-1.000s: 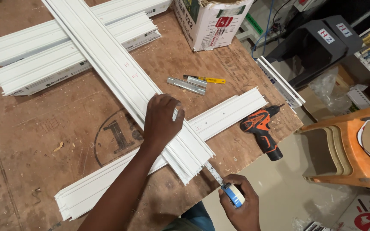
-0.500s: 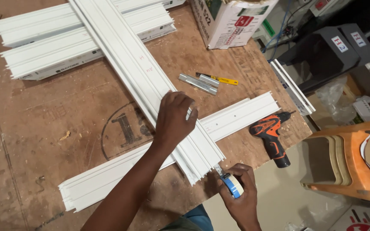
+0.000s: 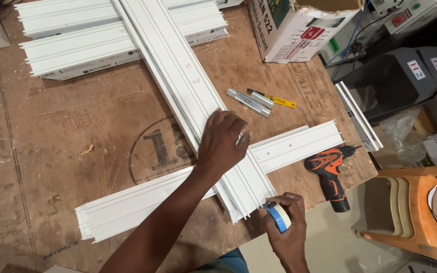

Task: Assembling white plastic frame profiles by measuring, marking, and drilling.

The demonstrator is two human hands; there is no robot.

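Surface point(image 3: 51, 151): worn brown board, scuffed, carrying all the stock.
Stacked profiles point(image 3: 77, 40): white lengths piled at the far edge, well apart from the hands.
Long profile point(image 3: 178, 81): white channelled length lying diagonally, its near end at the surface edge, resting across the cross profile.
Cross profile point(image 3: 299, 144): white length lying crosswise beneath the long profile, touching it.
Cardboard box point(image 3: 294, 30): open-topped, standing at the far right corner.
Drill point(image 3: 330, 174): orange and black, lying near the right edge, beside the cross profile's end.
Left hand point(image 3: 222, 141): pressed flat, palm down, on the long profile at the crossing; closed on nothing.
Right hand point(image 3: 287, 230): clamped on the tape measure, just off the surface edge.
Tape measure point(image 3: 279, 216): blue-edged case held at the long profile's near end, touching or just beside it; cannot tell which.
Yellow knife point(image 3: 274, 99): lying beside two short metal pieces point(image 3: 249, 101).
Risk: in my judgement the long profile could pivot on the cross profile if the left hand eases, spoiling the reading; the drill near the edge could be knocked off.
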